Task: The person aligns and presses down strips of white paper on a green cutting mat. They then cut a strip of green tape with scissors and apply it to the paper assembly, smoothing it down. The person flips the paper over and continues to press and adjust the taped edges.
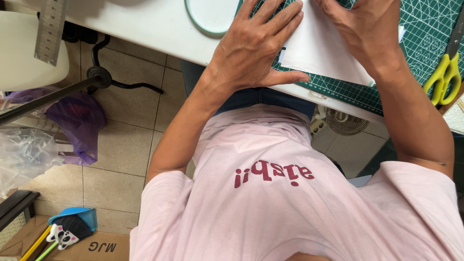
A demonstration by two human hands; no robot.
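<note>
Left hand (256, 48) flat, fingers spread, pinning white paper (324, 48) onto green cutting mat (425, 34) at upper right; right hand (362, 29) pressing too, fingertips cropped, cannot tell

I count two bare hands: the left hand (256, 46) and the right hand (360, 31), both flat on one white sheet of paper (321, 48). Under it I see one green gridded cutting mat (425, 29) on one white bench (154, 26). I make out one pair of scissors with yellow-green handles (444, 72), one metal ruler (50, 29), and one round pale-green-rimmed lid (210, 17). On the tiled floor (125, 145) I count one purple plastic bag (79, 118), one clear plastic bag (21, 157), one brown cardboard box (99, 247) and one small round fan (344, 121).
</note>
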